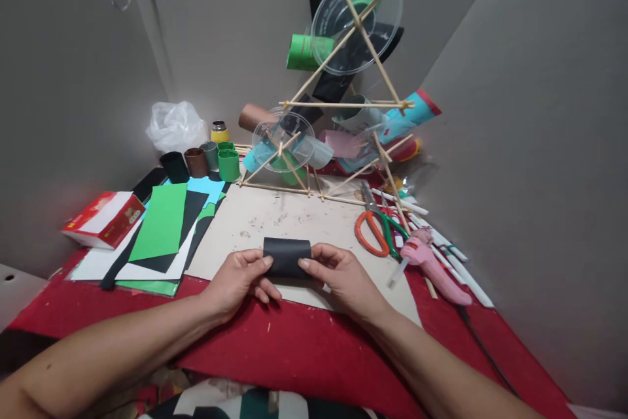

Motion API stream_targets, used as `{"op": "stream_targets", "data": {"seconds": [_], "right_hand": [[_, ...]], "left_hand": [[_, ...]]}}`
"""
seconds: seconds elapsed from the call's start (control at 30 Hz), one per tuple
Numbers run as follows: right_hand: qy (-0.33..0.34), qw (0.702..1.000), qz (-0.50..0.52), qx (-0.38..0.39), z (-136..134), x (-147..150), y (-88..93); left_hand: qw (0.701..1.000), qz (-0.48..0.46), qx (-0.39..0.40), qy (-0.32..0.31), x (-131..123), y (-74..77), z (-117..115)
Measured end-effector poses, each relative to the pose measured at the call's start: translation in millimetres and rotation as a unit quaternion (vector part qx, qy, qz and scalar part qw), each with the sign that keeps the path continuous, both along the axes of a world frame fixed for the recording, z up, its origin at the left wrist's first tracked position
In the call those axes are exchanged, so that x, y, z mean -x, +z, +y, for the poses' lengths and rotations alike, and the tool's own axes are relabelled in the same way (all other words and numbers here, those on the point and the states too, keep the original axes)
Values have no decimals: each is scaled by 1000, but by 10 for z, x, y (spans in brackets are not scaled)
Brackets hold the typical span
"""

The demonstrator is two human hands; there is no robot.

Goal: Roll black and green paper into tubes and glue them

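Between my two hands is a piece of black paper (pixel 287 255), bent over into a curved, roll-like shape. My left hand (pixel 248 273) pinches its left end between thumb and fingers. At the other end, my right hand (pixel 338 275) grips it the same way, thumb on the near face. The paper is held just above the front part of a beige board (pixel 235 223) with dark specks. Whether the paper's edges meet behind cannot be seen.
Left are green paper sheets (pixel 159 223), a red box (pixel 105 219) and several paper tubes (pixel 228 165). Behind stand stick frames with clear plastic discs (pixel 338 59). At right lie orange-and-green scissors (pixel 375 229), a pink glue gun (pixel 436 268) with a cord, and white rolled sticks (pixel 461 272).
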State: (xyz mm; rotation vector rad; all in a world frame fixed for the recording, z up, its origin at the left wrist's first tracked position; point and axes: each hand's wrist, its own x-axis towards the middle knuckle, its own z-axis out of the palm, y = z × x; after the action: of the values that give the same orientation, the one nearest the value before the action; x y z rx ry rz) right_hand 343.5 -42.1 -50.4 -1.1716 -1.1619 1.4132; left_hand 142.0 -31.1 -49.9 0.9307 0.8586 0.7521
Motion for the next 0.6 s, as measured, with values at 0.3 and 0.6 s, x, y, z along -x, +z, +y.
{"op": "stream_targets", "data": {"seconds": [0.3,0.6], "right_hand": [[28,998,45,17,38,13,46],[35,999,18,15,66,6,0]], "left_hand": [[999,46,-6,-19,15,66,121],[997,66,-33,-17,85,36,127]]}}
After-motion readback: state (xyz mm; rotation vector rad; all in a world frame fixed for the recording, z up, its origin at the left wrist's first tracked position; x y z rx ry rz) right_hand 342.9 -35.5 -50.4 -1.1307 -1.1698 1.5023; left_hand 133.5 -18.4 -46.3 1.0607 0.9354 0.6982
